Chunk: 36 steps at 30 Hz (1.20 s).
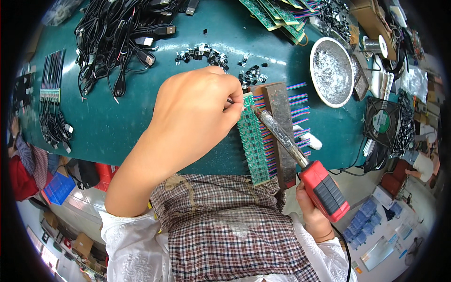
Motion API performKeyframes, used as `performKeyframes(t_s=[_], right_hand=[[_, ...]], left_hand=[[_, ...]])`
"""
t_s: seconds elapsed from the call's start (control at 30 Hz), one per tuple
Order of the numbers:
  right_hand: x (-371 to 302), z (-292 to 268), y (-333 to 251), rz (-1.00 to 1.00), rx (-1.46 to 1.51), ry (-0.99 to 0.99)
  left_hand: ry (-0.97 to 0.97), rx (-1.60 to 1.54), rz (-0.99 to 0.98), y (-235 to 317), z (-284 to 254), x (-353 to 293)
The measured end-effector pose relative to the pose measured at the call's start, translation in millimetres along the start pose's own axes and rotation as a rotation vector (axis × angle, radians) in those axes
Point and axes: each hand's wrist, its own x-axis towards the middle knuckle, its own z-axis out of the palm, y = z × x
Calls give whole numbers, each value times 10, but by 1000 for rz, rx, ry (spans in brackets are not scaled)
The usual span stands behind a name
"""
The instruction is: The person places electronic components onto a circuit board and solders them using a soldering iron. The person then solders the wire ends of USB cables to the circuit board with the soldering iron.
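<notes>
A green circuit board panel (253,141) lies near the table's front edge, rows of thin coloured wires (298,98) running off its right side. Across those wires rests a dark metal bar (280,127). My left hand (197,105) is pinched over the panel's far end; a small dark piece barely shows between thumb and finger, its kind hidden. My right hand (310,211) grips a soldering iron (324,190) with a red and black handle. The iron's tip points at the panel's far end, close by my left fingertips. Small black connectors (206,54) lie scattered beyond my left hand.
Black USB cables (117,42) are heaped at the back left, with a finished-looking board and cables (49,95) farther left. A metal bowl of silvery scraps (331,73), solder spool (374,45) and small fan (382,122) stand right. More green boards (277,16) are stacked behind.
</notes>
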Motion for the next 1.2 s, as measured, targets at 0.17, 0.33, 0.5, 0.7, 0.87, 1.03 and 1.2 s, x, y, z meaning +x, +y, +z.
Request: performKeyframes(t_s=[0.17, 0.33, 0.5, 0.7, 0.87, 1.03, 1.2], right_hand=[[14, 21, 15, -43, -42, 10], [17, 8, 34, -49, -50, 5], [-40, 14, 63, 56, 5, 17], [-86, -10, 98, 59, -77, -15], [-111, 8, 96, 93, -42, 1], [-156, 1, 139, 53, -77, 4], [-155, 14, 78, 153, -17, 33]], left_hand=[[-40, 38, 4, -1, -27, 55], [-55, 84, 22, -12, -28, 82], [-74, 59, 39, -20, -28, 108], [-109, 67, 35, -6, -51, 142], [-101, 55, 63, -38, -59, 147], [-107, 44, 68, -58, -60, 160], [-116, 42, 72, -58, -58, 170]])
